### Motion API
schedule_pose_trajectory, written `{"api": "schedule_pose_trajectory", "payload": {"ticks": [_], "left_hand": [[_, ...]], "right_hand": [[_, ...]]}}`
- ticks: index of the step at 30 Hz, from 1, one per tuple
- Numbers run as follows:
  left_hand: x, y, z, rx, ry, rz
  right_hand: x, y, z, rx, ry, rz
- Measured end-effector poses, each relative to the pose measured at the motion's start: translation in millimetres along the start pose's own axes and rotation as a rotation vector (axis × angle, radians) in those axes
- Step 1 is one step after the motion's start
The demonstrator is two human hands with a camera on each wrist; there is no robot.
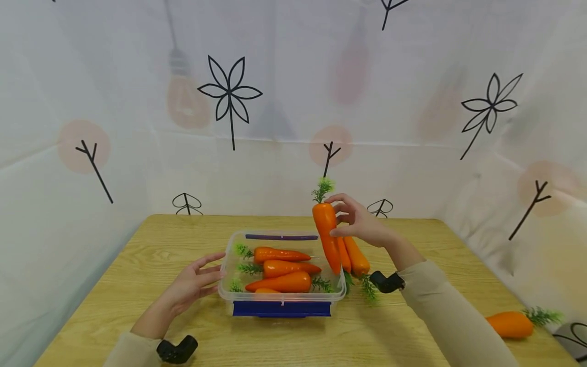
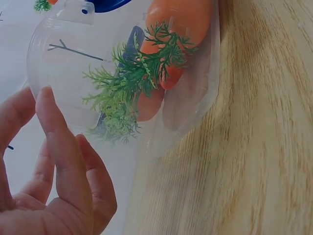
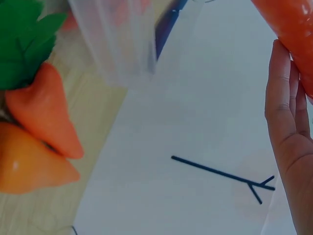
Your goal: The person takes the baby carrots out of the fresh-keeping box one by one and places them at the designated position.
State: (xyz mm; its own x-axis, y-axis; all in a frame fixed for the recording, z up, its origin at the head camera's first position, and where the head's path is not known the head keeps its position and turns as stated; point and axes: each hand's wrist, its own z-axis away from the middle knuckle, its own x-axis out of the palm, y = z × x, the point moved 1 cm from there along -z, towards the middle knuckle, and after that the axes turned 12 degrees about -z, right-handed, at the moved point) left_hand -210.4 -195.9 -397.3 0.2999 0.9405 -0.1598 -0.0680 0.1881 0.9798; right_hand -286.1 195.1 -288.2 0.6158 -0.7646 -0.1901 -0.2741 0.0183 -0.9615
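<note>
A clear plastic container (image 1: 282, 296) with blue side clips stands on the table, holding several orange carrots (image 1: 284, 268) with green tops. My right hand (image 1: 362, 223) grips another carrot (image 1: 324, 224), held upright with its leafy top up and its tip at the container's right side. In the right wrist view that carrot (image 3: 293, 29) shows at the top right, against the fingers of my right hand (image 3: 293, 112). The fingertips of my left hand (image 1: 192, 283) touch the container's left rim, fingers spread; the left wrist view shows my left hand (image 2: 68, 171) beside the clear wall.
Right of the container, more carrots (image 1: 356, 256) lie on the wooden table (image 1: 183, 234), their tops toward me. One more carrot (image 1: 511, 324) lies at the table's right edge, partly behind my right sleeve. A patterned white cloth (image 1: 275, 168) hangs behind the table.
</note>
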Motion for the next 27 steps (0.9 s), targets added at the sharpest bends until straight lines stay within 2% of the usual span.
{"api": "schedule_pose_trajectory", "payload": {"ticks": [5, 27], "left_hand": [[0.0, -0.9, -0.6, 0.001, 0.003, 0.001], [0.1, -2.7, -1.1, 0.015, 0.002, 0.009]], "right_hand": [[-10, 5, 10.6, 0.021, 0.04, 0.021], [-51, 33, 52.5, 0.049, 0.216, -0.014]]}}
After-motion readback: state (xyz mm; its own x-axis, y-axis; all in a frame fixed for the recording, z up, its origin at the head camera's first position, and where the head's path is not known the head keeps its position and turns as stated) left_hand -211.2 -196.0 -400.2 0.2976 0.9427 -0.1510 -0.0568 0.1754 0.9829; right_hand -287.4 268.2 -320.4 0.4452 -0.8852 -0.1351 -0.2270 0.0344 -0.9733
